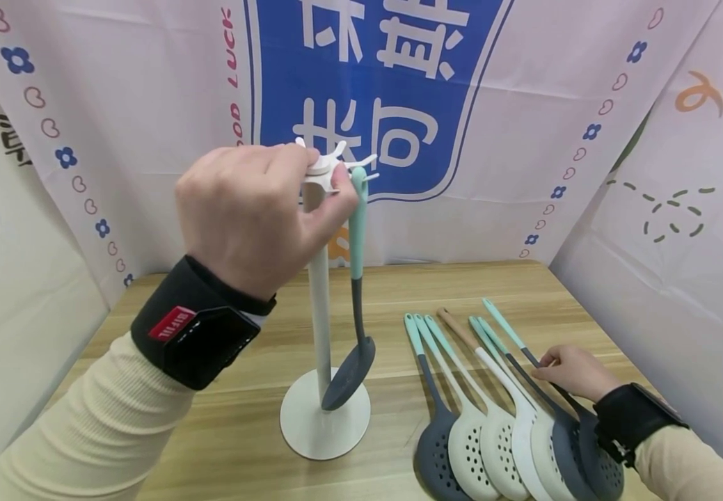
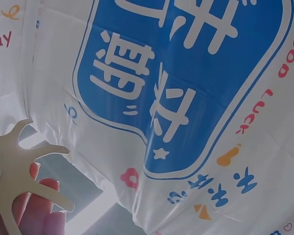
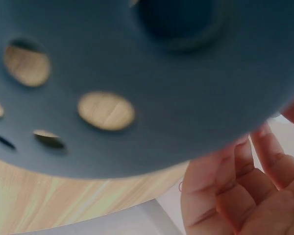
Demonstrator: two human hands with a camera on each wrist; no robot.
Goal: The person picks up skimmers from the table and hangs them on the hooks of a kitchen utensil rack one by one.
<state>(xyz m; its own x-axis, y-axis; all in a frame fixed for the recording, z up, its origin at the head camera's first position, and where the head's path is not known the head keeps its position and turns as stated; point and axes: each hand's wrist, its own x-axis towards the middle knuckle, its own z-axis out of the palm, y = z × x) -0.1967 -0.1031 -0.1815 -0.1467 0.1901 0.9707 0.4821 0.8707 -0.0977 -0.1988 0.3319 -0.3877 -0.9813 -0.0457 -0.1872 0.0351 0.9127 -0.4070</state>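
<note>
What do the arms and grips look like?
Left sleeve and right sleeve are cream, the left ribbed. Left wristband and right wristband are black; the left carries a red label with pale lettering and a glossy dark device. Left grip and right grip are ungloved.

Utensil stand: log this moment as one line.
left hand: grips top of stand | right hand: holds rightmost dark skimmer | ladle: hangs from stand

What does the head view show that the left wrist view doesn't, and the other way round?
Only the head view shows the ladle, the spread of kitchen tools, the wooden table and the right hand. Only the left wrist view shows a small white star and a bright light strip. Both share the left hand, the hook rack and the blue sign.
</note>
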